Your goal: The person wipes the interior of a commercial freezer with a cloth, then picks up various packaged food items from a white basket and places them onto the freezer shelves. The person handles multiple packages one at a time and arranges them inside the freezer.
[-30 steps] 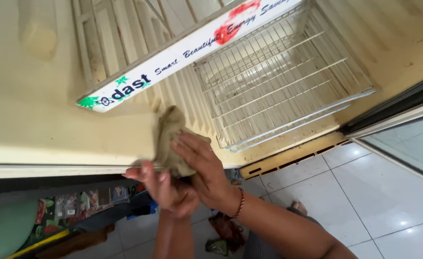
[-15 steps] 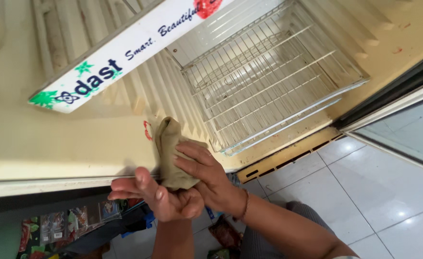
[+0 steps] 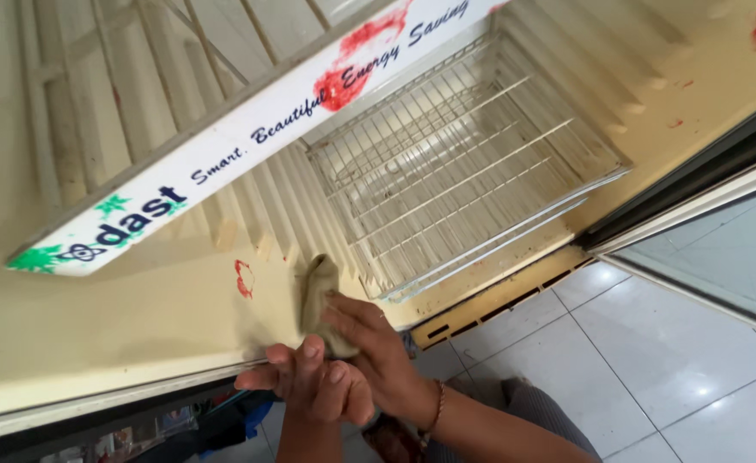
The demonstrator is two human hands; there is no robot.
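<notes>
The right hand (image 3: pixel 369 343) presses a crumpled cloth (image 3: pixel 319 296) against the fridge wall (image 3: pixel 138 317), fingers closed over it; the left hand (image 3: pixel 309 381) rests beside, fingers together. The cloth may smear the red stain (image 3: pixel 244 279) or snag the wire shelf (image 3: pixel 455 180).

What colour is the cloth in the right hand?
The cloth is olive-brown, shown best in the head view.

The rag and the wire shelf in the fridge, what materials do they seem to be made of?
The rag looks like soft woven cloth, olive-brown and matte: it folds and creases under the right hand. The wire shelf seems to be metal wire with a white coating, thin straight rods in a grid, somewhat soiled.
</notes>
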